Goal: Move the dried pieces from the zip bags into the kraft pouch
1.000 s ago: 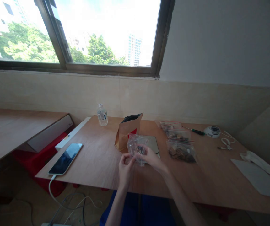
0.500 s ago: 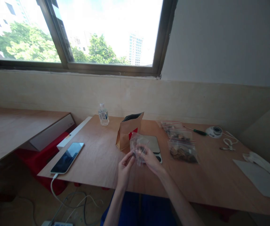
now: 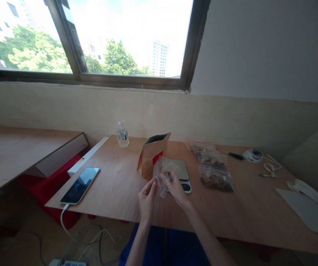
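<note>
A clear plastic bag (image 3: 161, 168) is held up between both hands near the middle of the table. The fingers of my left hand (image 3: 147, 197) pinch its lower left edge. My right hand (image 3: 177, 188) is closed on the bag's right side, with its fingertips seen partly through the film. Behind the bag stands an open brown paper pouch (image 3: 152, 151) with a red label. A flat scale (image 3: 182, 169) lies just beyond my right hand, partly covered by the hand and the bag.
Several zip bags of dried brown pieces (image 3: 216, 179) lie at the right. Farther right are a green screwdriver (image 3: 235, 156), a white camera (image 3: 252, 155), a cable (image 3: 270, 169) and white sheets (image 3: 305, 208). A bottle (image 3: 122, 136) and a plugged-in phone (image 3: 80, 185) are on the left.
My right hand has shifted slightly, its fingers moving a little to the right along the plastic bag. The bag has changed shape a little. My left hand keeps its pinch.
</note>
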Demonstrator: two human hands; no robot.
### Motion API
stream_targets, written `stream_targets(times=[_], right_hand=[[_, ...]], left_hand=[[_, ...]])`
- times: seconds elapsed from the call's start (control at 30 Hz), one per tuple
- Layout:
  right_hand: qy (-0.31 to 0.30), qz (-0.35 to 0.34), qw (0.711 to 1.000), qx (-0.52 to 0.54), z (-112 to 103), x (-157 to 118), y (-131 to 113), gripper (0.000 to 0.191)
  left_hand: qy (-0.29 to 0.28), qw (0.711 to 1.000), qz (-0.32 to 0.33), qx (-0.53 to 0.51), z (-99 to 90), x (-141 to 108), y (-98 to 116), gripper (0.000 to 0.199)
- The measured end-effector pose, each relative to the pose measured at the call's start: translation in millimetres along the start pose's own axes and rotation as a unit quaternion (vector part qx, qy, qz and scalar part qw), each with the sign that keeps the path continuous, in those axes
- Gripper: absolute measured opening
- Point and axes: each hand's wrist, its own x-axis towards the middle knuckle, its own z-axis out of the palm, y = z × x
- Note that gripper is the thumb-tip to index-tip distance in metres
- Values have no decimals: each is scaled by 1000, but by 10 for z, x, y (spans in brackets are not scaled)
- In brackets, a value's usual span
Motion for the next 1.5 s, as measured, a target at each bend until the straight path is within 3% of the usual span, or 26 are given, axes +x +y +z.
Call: stream_targets(times=[0.2,0.37,0.5,0.67,0.87,1.07,1.17,1.5], right_hand=[[25,-21,999,42,-151,50,-111,32],[23,0,997,69,-326,89,-243,35],[36,-16,998,48,-448,150,-409,33],[70,-122,990,-3,-504,446,-757,28],[69,-281,953,-92,-231,1010,-1092,19],[28,-380,894,-236,-10,1235,-1015,5],[3,-382,892,-242,10,1243,-917,7],[24,-404,878,-255,28,1187,-852,25]], left_hand=[[87,992,-29,-83,-43,16,-111,30],[114,987,-53,-104,-67,44,-142,26],[98,987,-50,-120,-65,39,-161,33],[63,991,-39,-110,-109,32,-238,35],[48,995,-42,-72,-193,76,-415,31],[24,997,-44,-60,-226,95,-457,30],[17,996,-58,-70,-226,96,-454,29],[13,994,-63,-86,-215,86,-434,28]])
